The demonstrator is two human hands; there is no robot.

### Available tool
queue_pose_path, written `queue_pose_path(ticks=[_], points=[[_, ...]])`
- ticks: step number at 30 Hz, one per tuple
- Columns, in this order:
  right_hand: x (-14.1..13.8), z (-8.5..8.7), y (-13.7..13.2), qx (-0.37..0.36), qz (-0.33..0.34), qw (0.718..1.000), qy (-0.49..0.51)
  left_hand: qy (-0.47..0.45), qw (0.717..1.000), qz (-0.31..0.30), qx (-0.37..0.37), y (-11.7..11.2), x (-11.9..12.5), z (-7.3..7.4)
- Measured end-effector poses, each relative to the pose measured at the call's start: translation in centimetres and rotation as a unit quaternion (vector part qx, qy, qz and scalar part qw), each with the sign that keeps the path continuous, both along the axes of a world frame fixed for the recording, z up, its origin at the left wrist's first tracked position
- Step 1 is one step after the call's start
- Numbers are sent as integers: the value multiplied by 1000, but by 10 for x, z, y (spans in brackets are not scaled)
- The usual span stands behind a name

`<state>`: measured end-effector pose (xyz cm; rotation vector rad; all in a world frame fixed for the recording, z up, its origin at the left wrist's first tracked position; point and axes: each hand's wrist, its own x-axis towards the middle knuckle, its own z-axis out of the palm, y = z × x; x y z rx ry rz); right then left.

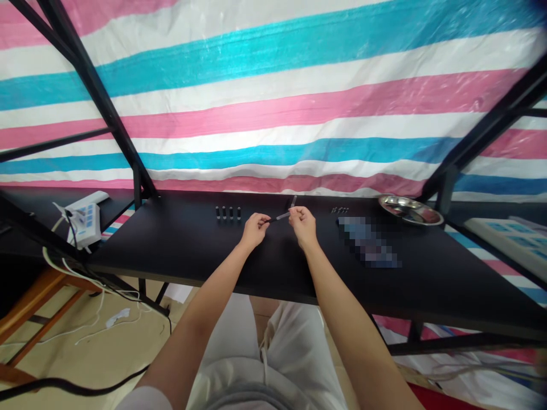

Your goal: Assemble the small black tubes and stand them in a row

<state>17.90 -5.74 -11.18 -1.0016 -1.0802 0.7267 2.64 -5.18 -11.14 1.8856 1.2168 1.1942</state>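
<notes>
Far left: a white power strip (88, 219) lies on a side shelf, well apart from the work; its cables hang to the floor.

Black table (192, 256), rear left of centre: a row of four small dark cylinders (228, 213) stands upright, near the left hand (255, 229) but not touching it.

Step in hand, as judged from the posture: a two-handed hold on one slim rod (280, 216), either fitting or separating its two ends; which of the two cannot be told.

Left hand: fingers curled together, thumb and forefinger pinched on the dark end of the slim rod; the hand is raised just above the table.

Slim rod: it spans the gap between the two hands, tilted slightly upward toward the right; its right part looks paler; it is clear of the table surface.

Right hand (302, 224): fingers closed, clamped on the paler end; the end itself is hidden inside the fist.

Requirement for any further move, as a judgement: keep both pinches in line along the rod's axis; the piece is thin and offers little surface to hold.

Behind the right hand: a short dark stick (293, 200) lies on the table; further right, a cluster of tiny parts (339, 210); then a round metal dish (410, 209) at the table's rear right corner.
</notes>
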Motion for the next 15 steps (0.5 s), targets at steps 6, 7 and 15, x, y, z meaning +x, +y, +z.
queue_pose_path(ticks=[6, 7, 15], points=[[1, 1, 2, -6, 34, 997, 67, -23, 999, -28, 11, 0, 1, 1], [0, 0, 2, -10, 43, 996, 72, -33, 999, -31, 10, 0, 1, 0], [-8, -5, 0, -68, 110, 991, 33, -82, 996, -31, 22, -3, 4, 0]])
